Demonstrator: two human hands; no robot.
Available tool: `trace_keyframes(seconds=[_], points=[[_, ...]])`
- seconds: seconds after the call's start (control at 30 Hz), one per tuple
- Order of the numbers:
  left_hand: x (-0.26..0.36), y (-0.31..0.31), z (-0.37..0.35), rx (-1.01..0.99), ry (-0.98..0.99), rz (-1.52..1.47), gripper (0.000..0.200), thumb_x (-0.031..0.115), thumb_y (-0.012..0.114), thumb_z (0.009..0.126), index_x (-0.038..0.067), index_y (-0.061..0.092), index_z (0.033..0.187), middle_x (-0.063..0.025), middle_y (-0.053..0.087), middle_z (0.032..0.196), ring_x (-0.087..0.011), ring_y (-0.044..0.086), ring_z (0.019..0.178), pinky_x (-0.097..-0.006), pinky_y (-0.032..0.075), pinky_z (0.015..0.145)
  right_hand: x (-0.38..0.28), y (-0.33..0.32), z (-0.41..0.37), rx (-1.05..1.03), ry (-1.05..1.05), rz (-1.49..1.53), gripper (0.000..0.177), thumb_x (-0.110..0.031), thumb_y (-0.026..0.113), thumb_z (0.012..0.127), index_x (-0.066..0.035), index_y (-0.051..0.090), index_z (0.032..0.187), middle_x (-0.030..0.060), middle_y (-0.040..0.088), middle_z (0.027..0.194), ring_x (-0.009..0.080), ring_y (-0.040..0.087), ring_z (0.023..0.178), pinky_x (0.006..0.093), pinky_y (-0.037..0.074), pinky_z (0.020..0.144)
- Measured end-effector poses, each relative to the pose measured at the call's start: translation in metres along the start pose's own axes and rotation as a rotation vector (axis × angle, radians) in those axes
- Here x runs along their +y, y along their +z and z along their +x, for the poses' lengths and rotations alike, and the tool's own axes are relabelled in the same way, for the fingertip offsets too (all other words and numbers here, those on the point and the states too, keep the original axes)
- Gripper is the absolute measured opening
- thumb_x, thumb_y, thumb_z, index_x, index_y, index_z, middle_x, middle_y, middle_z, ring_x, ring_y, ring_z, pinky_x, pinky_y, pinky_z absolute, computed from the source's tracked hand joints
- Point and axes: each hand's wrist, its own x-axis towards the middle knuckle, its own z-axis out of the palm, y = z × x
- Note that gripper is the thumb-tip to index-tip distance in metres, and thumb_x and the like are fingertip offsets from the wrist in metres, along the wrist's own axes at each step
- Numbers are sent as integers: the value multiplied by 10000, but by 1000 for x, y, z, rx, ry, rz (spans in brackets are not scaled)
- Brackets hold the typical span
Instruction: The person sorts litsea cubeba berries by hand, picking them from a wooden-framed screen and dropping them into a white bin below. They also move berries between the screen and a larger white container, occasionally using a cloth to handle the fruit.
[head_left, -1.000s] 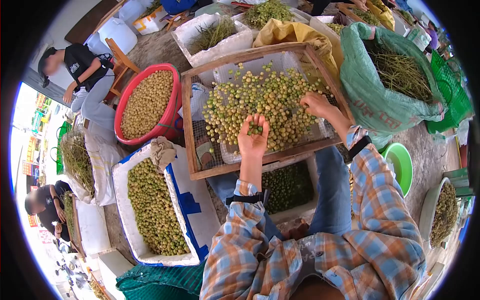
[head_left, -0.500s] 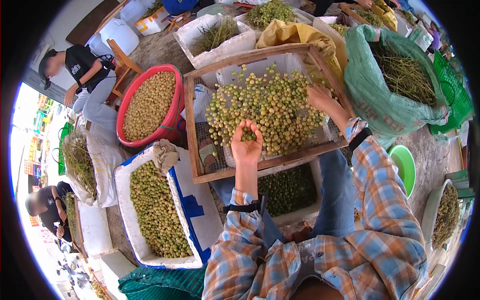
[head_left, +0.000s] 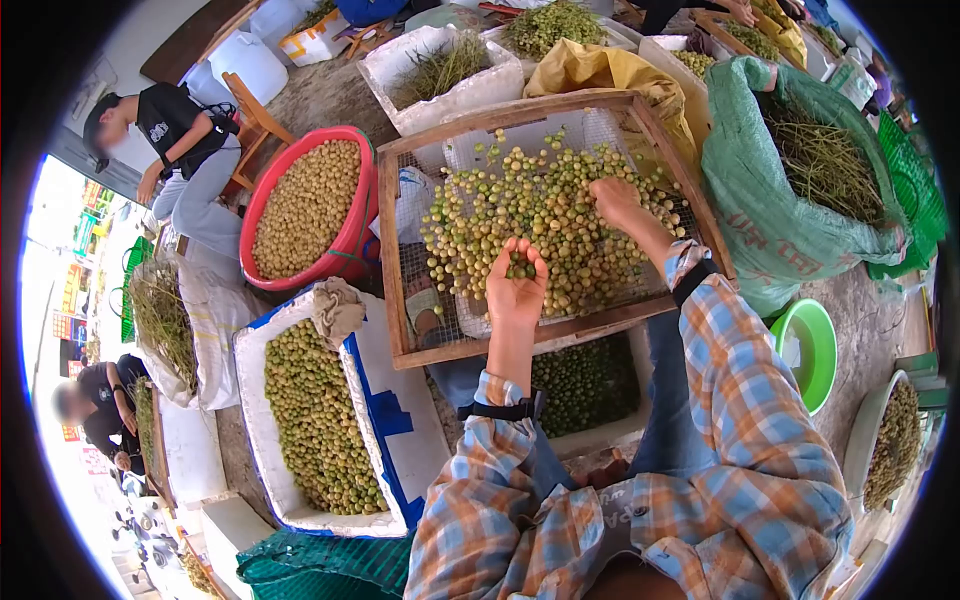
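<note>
Small round green and yellowish fruits (head_left: 560, 220) lie spread over a wire-mesh sieve with a wooden frame (head_left: 590, 327), tilted above my lap. My left hand (head_left: 517, 285) is palm up at the sieve's front part, its fingers curled round a few green fruits. Over the right part of the fruits is my right hand (head_left: 622, 205), back upward, with its fingertips bent down among them; whatever they pinch is hidden. Beneath the sieve, a white box (head_left: 600, 437) holds darker green fruits.
At the left stand a red tub (head_left: 345, 262) of pale fruits and a foam box (head_left: 262, 420) of greenish ones. A green sack (head_left: 745, 200) of stems and a green basin (head_left: 822, 360) are at the right. Two people sit at the far left.
My right hand has moved left over the fruits, from the sieve's right side. The view has shifted slightly; my left hand still cups green fruits.
</note>
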Motion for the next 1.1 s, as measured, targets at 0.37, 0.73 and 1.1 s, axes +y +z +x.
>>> trace_keyframes(seconds=[0.37,0.73,1.1], points=[[-20,20,-5,149,1,159,177,186,376,912,43,467,963,-97,493,984,-245,500,913,-380,429,850,-33,-48,-63,-301,-207,1202,182,-166,529,822,-29,612,909,16,575,687,79,531,547,211,417,425],[-10,16,-27,-272,-50,-111,176,161,398,889,13,444,973,-89,446,973,-248,470,951,-395,442,854,-6,-37,-65,153,-243,945,188,-170,581,767,-36,622,892,75,630,799,171,590,741,287,452,669],[-34,61,-79,-305,-25,-136,355,285,342,920,-1,517,1038,-172,501,1154,-317,442,1115,-464,372,934,2,-58,-161,-36,-293,1114,141,-101,531,813,-19,598,906,30,599,750,74,550,618,220,435,541]])
